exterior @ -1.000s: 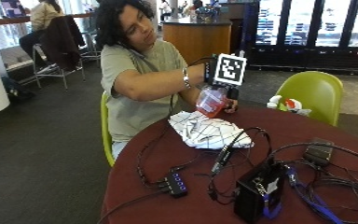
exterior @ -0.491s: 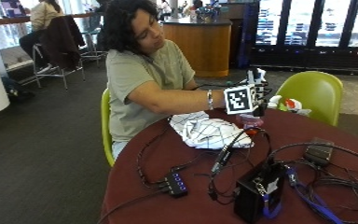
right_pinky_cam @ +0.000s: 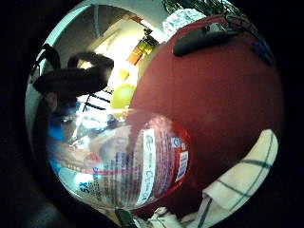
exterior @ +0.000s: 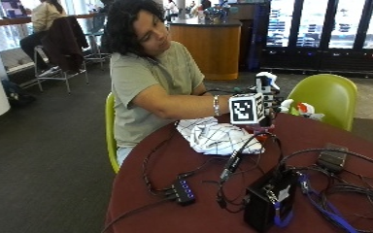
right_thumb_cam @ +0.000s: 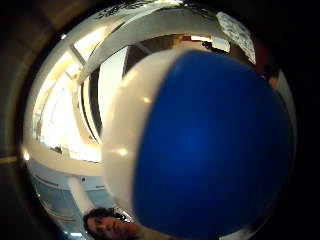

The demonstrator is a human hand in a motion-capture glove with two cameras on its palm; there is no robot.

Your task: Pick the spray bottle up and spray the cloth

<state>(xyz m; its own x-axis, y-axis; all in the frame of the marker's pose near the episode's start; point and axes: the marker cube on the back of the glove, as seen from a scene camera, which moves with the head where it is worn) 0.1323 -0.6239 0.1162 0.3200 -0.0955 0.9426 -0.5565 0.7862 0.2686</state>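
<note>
The spray bottle (right_pinky_cam: pixel 128 161), raised over the cloth a second ago, is now down at the round maroon table (exterior: pixel 193 213), just beyond the far edge of the crumpled white checked cloth (exterior: pixel 215 136). The gloved right hand (exterior: pixel 264 104) has travelled with it, away from the person's chest. The palm views show the bottle's clear body and blue-and-white head close against the palm, so the fingers appear wrapped round it. A green chair (exterior: pixel 325 94) stands behind
</note>
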